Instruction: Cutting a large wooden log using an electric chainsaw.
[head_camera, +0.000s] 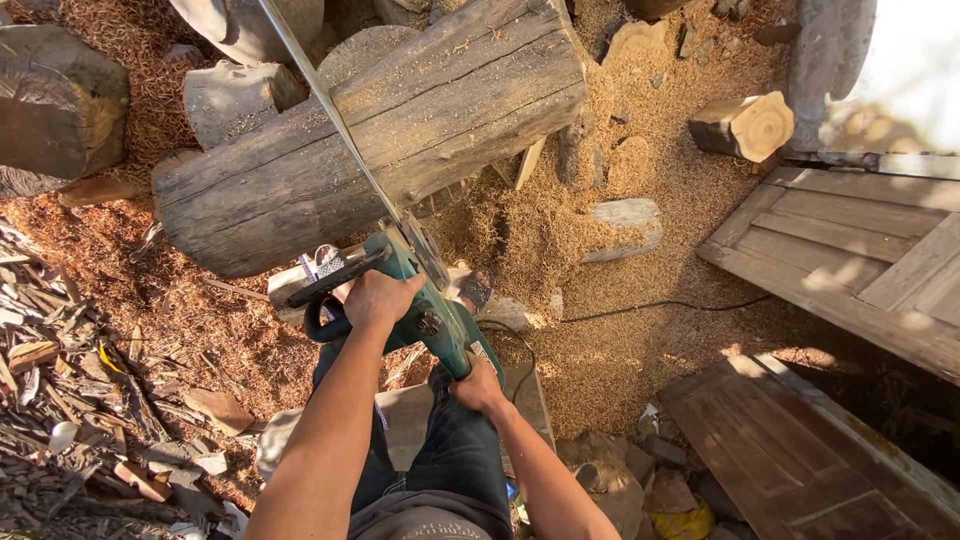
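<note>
The left hand (378, 297) is closing fully around the black front loop handle of the green electric chainsaw (425, 300). The right hand (478, 385) is gripping the rear handle, fingers wrapped tight. The saw is sitting in front of the person's legs, its guide bar (335, 120) running up and across the large weathered log (370, 130), which is lying tilted on smaller rounds. The saw is judged moderately heavy, rigid and front-weighted; the two handles are the only safe holding points. The log is judged very heavy and stiff. A black power cord (650, 305) is trailing right over the sawdust (620, 330). Wooden panels (850, 250) are lying at right, bark scraps (70, 400) at left.
</note>
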